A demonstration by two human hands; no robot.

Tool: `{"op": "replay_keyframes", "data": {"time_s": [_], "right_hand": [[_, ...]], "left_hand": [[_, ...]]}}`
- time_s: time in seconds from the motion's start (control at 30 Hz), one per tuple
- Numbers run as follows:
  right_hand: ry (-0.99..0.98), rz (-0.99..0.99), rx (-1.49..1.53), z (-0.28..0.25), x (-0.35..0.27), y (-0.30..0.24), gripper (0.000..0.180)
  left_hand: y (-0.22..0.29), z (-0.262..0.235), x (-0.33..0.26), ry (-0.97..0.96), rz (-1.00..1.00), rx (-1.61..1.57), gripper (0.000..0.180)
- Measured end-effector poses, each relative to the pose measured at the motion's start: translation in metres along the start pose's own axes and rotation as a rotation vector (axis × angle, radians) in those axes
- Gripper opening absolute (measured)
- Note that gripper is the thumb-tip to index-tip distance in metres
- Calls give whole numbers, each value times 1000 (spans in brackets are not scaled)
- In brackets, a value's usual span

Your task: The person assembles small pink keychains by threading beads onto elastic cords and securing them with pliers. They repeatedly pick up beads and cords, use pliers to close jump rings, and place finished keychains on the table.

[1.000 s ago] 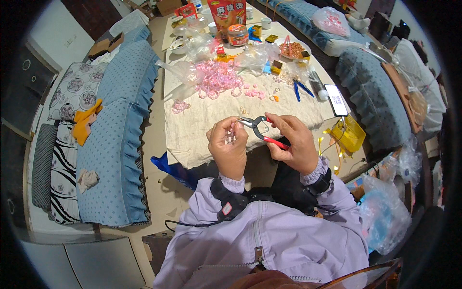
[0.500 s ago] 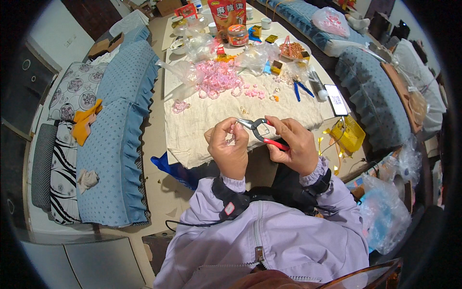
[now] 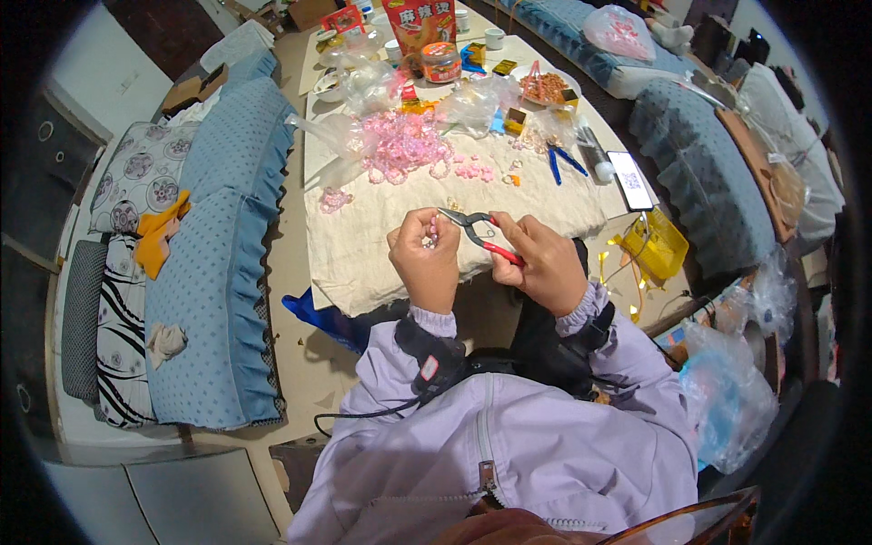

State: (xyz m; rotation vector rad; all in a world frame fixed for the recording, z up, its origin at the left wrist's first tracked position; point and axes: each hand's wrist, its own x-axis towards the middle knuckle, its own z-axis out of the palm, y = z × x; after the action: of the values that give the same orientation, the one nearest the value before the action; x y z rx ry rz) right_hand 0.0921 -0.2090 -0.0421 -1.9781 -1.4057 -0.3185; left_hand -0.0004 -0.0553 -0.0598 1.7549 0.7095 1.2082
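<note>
My right hand [image 3: 543, 263] grips red-handled pliers [image 3: 480, 232], their jaws pointing left toward my left hand [image 3: 425, 259]. My left hand pinches a small pale bead piece [image 3: 429, 240] between its fingertips, right at the plier tips. Both hands hover above the near edge of a cream cloth [image 3: 363, 245] that covers the table. A heap of pink beads [image 3: 409, 145] lies on the cloth farther back.
Blue-handled pliers [image 3: 563, 160], a phone [image 3: 630, 180], clear plastic bags [image 3: 472, 102], an orange-lidded jar [image 3: 440, 60] and a red packet [image 3: 418, 20] lie on the table. A yellow basket [image 3: 656, 247] hangs at the right edge. Blue-covered seats [image 3: 213, 263] flank both sides.
My hands stay in nearly the same place; the pliers and the left fingers shift only slightly around the small piece.
</note>
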Motion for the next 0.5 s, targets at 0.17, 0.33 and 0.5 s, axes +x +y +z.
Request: {"op": "replay_keyframes", "data": {"time_s": [0.17, 0.33, 0.5], "right_hand": [[-127, 272, 542, 9, 3, 26, 37], [35, 470, 171, 22, -5, 80, 42], [116, 463, -164, 58, -4, 149, 48]], "left_hand": [[-10, -5, 9, -217, -65, -105, 15], [-12, -8, 15, -349, -172, -286, 27], [-18, -9, 18, -466, -272, -430, 31]]}}
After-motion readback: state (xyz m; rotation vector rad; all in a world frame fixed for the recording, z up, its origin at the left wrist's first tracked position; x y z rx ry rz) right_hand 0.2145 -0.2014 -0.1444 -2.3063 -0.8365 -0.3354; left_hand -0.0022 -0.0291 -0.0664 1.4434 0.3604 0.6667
